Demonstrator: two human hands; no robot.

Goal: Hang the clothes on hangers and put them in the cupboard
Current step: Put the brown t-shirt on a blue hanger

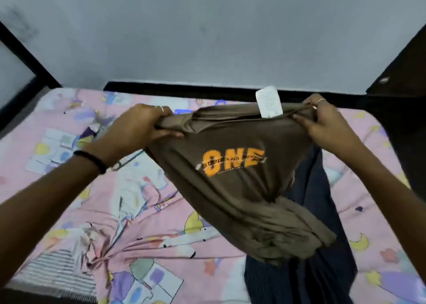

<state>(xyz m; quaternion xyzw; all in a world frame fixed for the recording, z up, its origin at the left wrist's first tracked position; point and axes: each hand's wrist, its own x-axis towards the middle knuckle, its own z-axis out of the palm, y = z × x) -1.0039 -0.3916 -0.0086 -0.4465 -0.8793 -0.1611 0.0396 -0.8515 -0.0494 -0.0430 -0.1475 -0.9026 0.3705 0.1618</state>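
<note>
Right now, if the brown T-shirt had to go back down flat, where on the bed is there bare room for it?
The pink bedsheet lies bare left of the dark blue garment, below the left hand. A narrower strip runs beyond that garment, under the right hand. Under the brown T-shirt it is crowded.

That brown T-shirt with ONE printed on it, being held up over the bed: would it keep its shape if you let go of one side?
Probably not. The brown T-shirt sags between the left hand and the right hand, so it looks floppy. Its lower end bunches in soft folds, which suggests thin, light cloth. It would likely swing down from whichever hand keeps its grip.
</note>
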